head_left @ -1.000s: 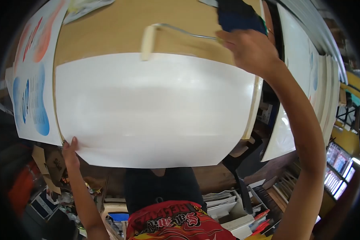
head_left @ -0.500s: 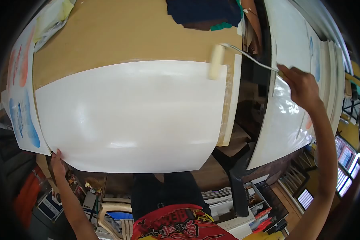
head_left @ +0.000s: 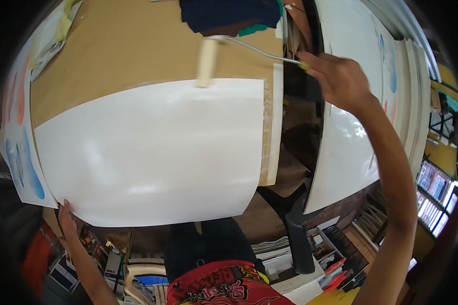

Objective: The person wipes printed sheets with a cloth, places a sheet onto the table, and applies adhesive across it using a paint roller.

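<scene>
My right hand (head_left: 341, 81) is closed around the handle of a paint roller (head_left: 207, 63). The roller has a cream sleeve, blurred by motion, on a long bent wire frame. Its lower end overlaps the top edge of a glossy white sheet (head_left: 152, 147); I cannot tell whether it touches. The sheet lies over a tan board (head_left: 137, 46), its front edge curving down towards me. At the sheet's lower left corner, my left hand (head_left: 67, 219) grips the edge, thumb up. Beside that hand lies a printed sheet (head_left: 28, 168) with blue and red shapes.
Dark blue cloth (head_left: 229, 15) lies at the back of the board. Crumpled plastic (head_left: 53, 46) sits at the far left. To the right, beyond a dark gap, stands a stack of white panels (head_left: 351, 147). A black bracket (head_left: 297, 229) and a wooden chair (head_left: 135, 277) are below.
My right hand has swept the roller leftwards along the sheet's top edge. The whole view has shifted slightly. My left hand stays at the corner.
</scene>
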Demonstrator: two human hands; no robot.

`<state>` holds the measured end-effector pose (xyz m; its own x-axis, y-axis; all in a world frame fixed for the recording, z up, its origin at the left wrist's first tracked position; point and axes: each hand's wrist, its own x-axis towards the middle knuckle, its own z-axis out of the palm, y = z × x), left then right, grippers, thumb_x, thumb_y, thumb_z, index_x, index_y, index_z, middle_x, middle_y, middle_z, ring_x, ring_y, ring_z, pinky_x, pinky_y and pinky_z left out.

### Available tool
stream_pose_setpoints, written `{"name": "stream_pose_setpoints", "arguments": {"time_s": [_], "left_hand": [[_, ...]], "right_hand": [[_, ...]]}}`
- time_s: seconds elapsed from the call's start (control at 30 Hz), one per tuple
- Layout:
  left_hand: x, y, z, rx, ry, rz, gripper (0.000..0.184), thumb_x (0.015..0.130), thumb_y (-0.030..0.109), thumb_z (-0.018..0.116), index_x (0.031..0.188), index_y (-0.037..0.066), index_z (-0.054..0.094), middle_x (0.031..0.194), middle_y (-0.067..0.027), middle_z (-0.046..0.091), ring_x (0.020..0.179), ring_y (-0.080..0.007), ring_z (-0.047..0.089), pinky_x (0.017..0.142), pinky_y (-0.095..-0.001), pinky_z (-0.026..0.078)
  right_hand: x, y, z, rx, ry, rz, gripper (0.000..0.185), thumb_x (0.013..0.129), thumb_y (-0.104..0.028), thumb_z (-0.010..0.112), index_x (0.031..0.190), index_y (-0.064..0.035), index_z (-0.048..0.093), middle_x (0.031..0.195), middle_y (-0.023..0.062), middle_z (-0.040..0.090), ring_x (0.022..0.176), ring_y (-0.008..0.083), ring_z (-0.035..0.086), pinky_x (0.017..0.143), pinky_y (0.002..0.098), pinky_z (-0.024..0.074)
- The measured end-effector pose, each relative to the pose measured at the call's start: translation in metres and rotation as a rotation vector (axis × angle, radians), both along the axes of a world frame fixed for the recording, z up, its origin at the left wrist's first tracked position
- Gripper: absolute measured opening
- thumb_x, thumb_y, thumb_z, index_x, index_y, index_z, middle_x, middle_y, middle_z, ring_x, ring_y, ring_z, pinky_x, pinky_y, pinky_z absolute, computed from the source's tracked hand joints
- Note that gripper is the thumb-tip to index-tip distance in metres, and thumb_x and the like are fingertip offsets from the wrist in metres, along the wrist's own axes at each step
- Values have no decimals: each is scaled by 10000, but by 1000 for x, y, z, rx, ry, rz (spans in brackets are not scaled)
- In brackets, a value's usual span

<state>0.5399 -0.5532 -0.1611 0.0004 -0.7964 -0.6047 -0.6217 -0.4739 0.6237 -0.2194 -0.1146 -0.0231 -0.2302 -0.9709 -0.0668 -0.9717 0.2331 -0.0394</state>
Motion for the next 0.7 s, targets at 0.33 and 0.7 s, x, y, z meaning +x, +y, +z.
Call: {"name": "stream_pose_setpoints", "arguments": {"time_s": [0.33,0.7], "left_hand": [[35,-18,-19,-22,63,-38,442,981,248,683,1301,-44,593,1202,-40,651,1093,-141,583,986,-302,435],[-11,-5,7,-43,-108,-115,364,903,282,785,1116,-4,710,1006,-15,705,896,-104,613,827,-272,478]], "right_hand": [[-20,90,53,158,-157,-216,290,921,-67,632,1204,-51,689,795,155,636,657,338,627,611,430,486],[94,-90,-1,127,-150,151,368,859,-66,636,1223,-109,672,806,140,683,715,335,671,635,442,540]]}}
